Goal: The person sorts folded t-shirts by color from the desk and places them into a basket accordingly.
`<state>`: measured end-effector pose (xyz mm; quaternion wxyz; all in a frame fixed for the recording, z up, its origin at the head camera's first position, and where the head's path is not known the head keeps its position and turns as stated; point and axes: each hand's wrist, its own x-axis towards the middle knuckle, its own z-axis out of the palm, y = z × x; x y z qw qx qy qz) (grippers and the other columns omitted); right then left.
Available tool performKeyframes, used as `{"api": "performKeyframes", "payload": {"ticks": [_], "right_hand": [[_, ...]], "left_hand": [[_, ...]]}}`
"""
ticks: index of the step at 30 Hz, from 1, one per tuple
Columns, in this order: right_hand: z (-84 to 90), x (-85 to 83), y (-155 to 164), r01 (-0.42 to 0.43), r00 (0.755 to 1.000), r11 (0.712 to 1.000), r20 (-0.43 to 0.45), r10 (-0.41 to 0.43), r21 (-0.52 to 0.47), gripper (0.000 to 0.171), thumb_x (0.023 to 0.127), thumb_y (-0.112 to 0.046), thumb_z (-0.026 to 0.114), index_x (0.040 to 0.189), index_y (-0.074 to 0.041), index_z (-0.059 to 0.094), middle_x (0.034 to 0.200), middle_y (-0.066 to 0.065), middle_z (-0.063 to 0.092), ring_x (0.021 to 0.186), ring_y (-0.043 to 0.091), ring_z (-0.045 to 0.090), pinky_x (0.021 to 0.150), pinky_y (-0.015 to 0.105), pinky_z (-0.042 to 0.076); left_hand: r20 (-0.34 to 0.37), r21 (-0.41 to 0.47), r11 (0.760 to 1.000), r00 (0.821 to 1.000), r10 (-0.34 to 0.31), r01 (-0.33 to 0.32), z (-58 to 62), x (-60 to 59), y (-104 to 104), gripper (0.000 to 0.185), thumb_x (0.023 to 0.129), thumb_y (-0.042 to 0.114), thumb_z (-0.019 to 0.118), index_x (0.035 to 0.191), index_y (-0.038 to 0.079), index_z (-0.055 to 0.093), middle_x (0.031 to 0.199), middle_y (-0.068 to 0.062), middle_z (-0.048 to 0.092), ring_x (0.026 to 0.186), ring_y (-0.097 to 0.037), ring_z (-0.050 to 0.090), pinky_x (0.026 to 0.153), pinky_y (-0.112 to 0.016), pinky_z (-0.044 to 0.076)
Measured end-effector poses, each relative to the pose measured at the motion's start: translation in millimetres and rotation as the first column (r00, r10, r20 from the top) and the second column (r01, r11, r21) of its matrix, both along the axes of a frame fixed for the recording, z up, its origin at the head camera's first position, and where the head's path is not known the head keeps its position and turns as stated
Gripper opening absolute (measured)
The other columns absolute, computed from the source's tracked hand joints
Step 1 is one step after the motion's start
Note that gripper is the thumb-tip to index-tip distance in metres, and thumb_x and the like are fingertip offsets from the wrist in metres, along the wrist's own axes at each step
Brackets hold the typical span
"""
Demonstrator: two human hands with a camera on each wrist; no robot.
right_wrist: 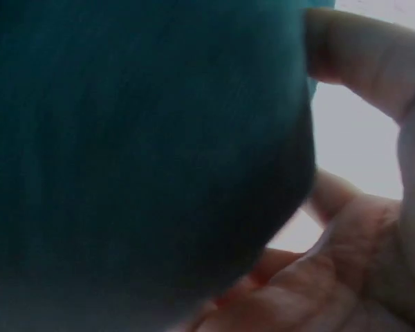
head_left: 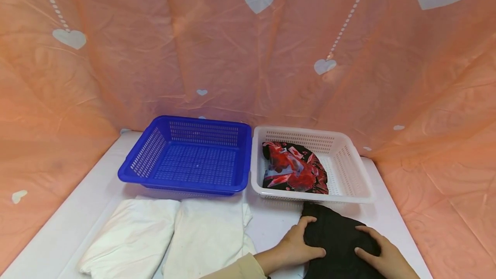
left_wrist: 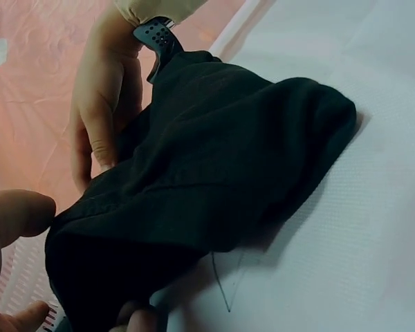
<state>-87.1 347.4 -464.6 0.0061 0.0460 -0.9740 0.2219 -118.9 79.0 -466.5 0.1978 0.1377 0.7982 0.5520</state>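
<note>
A black cloth (head_left: 337, 238) lies bunched on the white table (head_left: 271, 223), in front of the white basket. My left hand (head_left: 300, 244) grips its left edge. In the left wrist view the thumb (left_wrist: 17, 213) lies on top of the cloth (left_wrist: 214, 159) and fingers curl beneath it. My right hand (head_left: 377, 253) holds the cloth's right side. Close up in the right wrist view, the thumb (right_wrist: 360, 52) sits above the dark fabric (right_wrist: 138, 138) and the fingers below it. That hand (left_wrist: 100, 104) also shows in the left wrist view, at the cloth's far edge.
A blue basket (head_left: 182, 186) stands empty at the back left. Beside it a white basket (head_left: 348, 162) holds a red and black printed cloth (head_left: 294, 169). Two folded white cloths (head_left: 131, 236) (head_left: 207, 236) lie at the front left. A pink curtain with hearts (head_left: 248, 55) encloses the table.
</note>
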Motion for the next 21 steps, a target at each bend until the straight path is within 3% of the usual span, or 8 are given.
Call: {"api": "performKeyframes", "payload": {"ticks": [4,9,15,21], "right_hand": [[-2.0,-2.0,-6,-0.019,1.0,0.999,-0.025,0.018,-0.027,0.053,0.076,-0.029,0.08,0.122,-0.015,0.059,0.117,0.009,0.064,0.093,-0.003,0.053,0.072,0.026,0.046],[-1.1,-4.9,-13,-0.042,0.999,0.998,0.027,0.043,-0.041,0.055,0.077,-0.029,0.078,0.125,-0.014,0.057,0.12,0.01,0.063,0.096,-0.001,0.054,0.074,0.026,0.048],[1.4,-4.7,-23,-0.066,0.995,0.995,0.068,0.071,-0.081,0.056,0.079,-0.029,0.078,0.128,-0.014,0.056,0.12,0.007,0.063,0.099,-0.001,0.054,0.076,0.024,0.048],[3.9,-4.5,-32,-0.072,0.997,0.993,0.035,0.075,-0.098,0.054,0.077,-0.027,0.079,0.126,-0.016,0.058,0.119,0.005,0.063,0.099,-0.003,0.054,0.077,0.023,0.048]], "left_hand": [[0.036,0.023,1.0,0.999,-0.012,0.011,-1.0,-0.2,2,0.067,0.071,0.025,0.081,0.129,0.03,0.048,0.114,-0.004,0.06,0.102,-0.012,0.056,0.087,-0.032,0.047],[0.066,0.043,0.999,0.997,-0.035,0.032,-3.9,-0.9,4,0.067,0.071,0.023,0.082,0.129,0.032,0.047,0.119,-0.002,0.059,0.105,-0.011,0.055,0.089,-0.032,0.046],[0.066,0.049,0.997,0.996,-0.06,0.057,-7.9,0.3,4,0.066,0.072,0.02,0.082,0.127,0.035,0.049,0.12,0.001,0.058,0.104,-0.009,0.055,0.088,-0.031,0.046],[0.024,0.051,0.997,0.997,-0.068,0.066,-9.4,1.7,0,0.064,0.072,0.02,0.081,0.125,0.036,0.05,0.117,0.001,0.06,0.101,-0.007,0.055,0.084,-0.028,0.046]]}}
